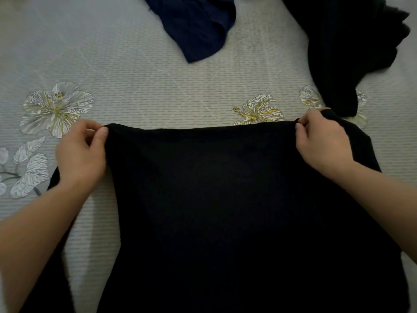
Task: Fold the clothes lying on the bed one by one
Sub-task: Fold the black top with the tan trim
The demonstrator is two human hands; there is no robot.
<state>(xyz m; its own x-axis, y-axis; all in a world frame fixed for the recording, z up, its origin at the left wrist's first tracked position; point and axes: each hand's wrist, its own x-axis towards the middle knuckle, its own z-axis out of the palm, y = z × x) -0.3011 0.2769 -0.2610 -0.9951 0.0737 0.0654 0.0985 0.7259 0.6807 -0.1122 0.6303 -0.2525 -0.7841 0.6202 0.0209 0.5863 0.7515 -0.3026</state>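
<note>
A large black garment (225,199) spreads over the near middle of the bed, its far edge stretched in a straight line between my hands. My left hand (81,152) pinches the far left corner of that edge between thumb and fingers. At the far right corner, my right hand (320,143) pinches the cloth the same way. A strip of the same black cloth shows under my left forearm. The near part of the garment runs out of view at the bottom.
A crumpled navy blue garment (198,26) lies at the far middle of the bed. A second black garment (345,48) is heaped at the far right, close to my right hand. The grey bedsheet (135,86) has printed flowers.
</note>
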